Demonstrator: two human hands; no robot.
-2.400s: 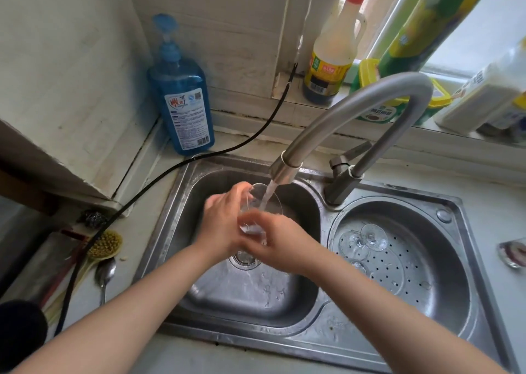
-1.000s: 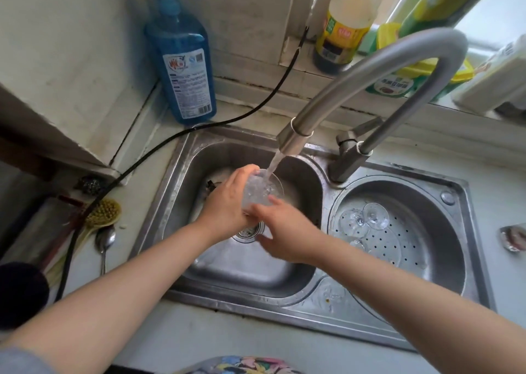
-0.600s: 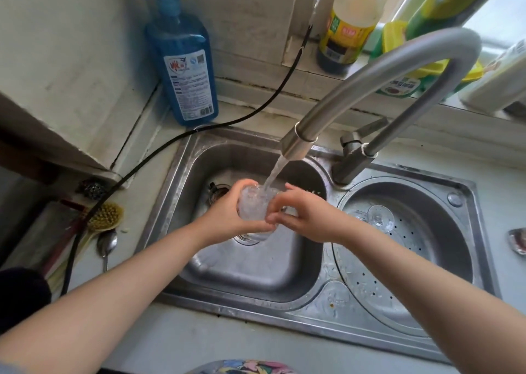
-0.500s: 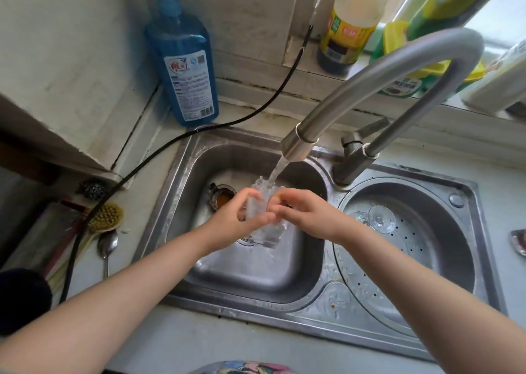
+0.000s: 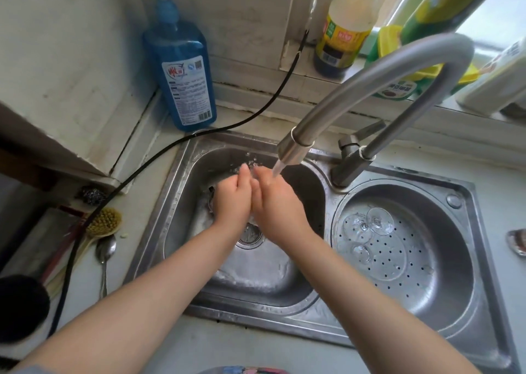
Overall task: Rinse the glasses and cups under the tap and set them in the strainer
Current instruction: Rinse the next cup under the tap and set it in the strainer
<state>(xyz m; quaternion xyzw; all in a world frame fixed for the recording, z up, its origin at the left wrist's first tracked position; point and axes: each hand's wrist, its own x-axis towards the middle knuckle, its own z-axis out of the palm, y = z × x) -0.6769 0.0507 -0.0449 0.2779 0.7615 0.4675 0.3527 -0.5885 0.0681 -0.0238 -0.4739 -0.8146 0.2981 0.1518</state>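
Under the running tap (image 5: pixel 370 89), the left hand (image 5: pixel 232 198) and right hand (image 5: pixel 274 203) press side by side over the sink basin (image 5: pixel 256 277), fingers pointing away; whether they grip a glass between them cannot be told, as none shows there. To the right of the right hand, three upturned stemmed glasses (image 5: pixel 367 228) stand in the perforated strainer (image 5: pixel 427 274).
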